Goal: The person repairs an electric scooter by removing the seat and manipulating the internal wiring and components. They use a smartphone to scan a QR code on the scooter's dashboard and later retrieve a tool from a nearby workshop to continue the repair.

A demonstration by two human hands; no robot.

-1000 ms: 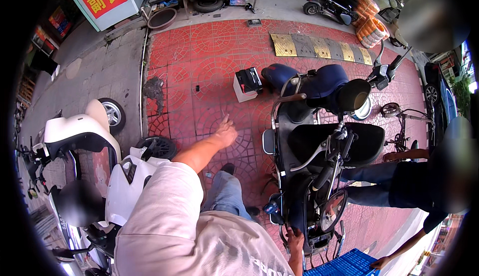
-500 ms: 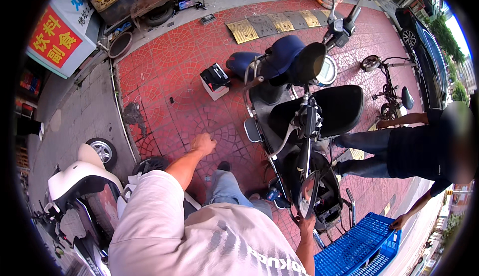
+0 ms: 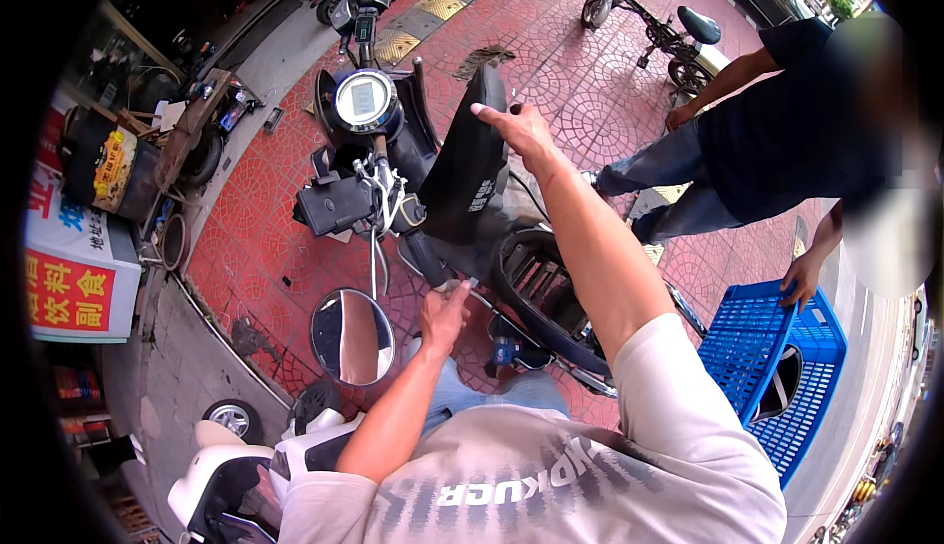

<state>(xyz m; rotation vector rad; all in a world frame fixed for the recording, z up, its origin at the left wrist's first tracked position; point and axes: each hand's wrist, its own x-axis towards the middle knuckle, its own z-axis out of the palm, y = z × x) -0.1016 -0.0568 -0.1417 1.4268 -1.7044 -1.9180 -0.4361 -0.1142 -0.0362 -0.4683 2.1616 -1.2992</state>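
Observation:
An electric scooter stands in front of me, its black seat tipped up above the open under-seat compartment. My right hand reaches across the compartment and grips the seat's upper edge, one finger stretched over it. Closed around the end of the near handlebar grip is my left hand, with its palm side hidden. Close to it is the round mirror. Farther along the handlebar sit a black box-shaped case and the round dashboard.
At right a person rests a hand on a blue plastic crate. A small folding bike stands beyond. Behind my left arm is a white scooter; a cluttered bench and yellow-black speed bump lie farther off.
My left hand has gone from hanging free over the paving to the handlebar grip. My right hand has risen from beside the compartment to the seat. The view has swung right.

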